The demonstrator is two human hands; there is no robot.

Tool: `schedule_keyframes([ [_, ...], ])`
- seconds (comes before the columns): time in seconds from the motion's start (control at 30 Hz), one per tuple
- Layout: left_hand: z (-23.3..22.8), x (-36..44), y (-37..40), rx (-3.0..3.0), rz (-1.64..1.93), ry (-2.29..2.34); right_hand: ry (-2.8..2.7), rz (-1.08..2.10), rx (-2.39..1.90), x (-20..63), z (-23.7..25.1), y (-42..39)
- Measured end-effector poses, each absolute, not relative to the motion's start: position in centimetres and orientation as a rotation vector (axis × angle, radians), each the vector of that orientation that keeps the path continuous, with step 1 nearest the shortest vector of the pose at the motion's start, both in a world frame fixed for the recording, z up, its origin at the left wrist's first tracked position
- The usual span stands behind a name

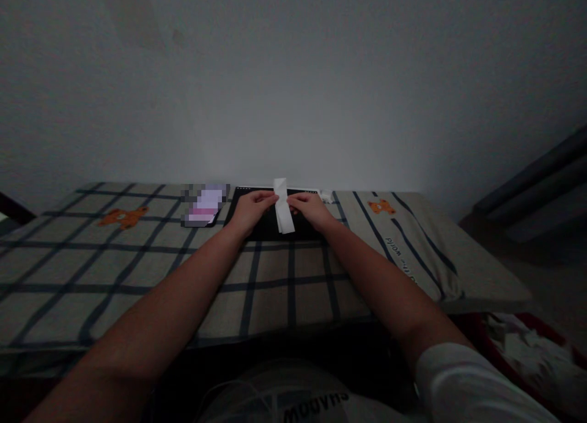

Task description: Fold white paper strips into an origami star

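A narrow folded strip of white paper (284, 216) stands between my two hands, over a black flat board or pad (261, 230). My left hand (252, 210) pinches the strip's left edge with thumb and fingertips. From the other side, my right hand (312, 209) pinches its right edge at about the same height. The strip's upper end sticks up above my fingers, and its lower end hangs down in front of the black surface. A small crumpled white piece (326, 196) lies just past my right hand.
A checked cloth (220, 313) with orange bear prints covers the table. A phone (204, 206) with a lit, blurred screen lies left of the black board. A pale wall (293, 93) rises behind. At lower right stands a red bin (481, 331) holding white papers.
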State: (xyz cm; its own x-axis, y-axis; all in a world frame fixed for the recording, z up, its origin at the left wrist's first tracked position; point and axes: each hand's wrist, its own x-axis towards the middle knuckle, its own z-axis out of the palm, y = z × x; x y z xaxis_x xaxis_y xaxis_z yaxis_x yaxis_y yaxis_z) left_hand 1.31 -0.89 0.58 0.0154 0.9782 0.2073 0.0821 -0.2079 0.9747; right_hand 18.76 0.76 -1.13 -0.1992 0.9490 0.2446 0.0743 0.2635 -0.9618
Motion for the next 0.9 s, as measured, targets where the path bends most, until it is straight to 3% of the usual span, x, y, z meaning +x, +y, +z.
schedule_keyframes([
  [0.9,0.14,0.82,-0.35,1.405,1.223,1.123,-1.513,1.155,-1.043,18.49,-1.01,0.51],
])
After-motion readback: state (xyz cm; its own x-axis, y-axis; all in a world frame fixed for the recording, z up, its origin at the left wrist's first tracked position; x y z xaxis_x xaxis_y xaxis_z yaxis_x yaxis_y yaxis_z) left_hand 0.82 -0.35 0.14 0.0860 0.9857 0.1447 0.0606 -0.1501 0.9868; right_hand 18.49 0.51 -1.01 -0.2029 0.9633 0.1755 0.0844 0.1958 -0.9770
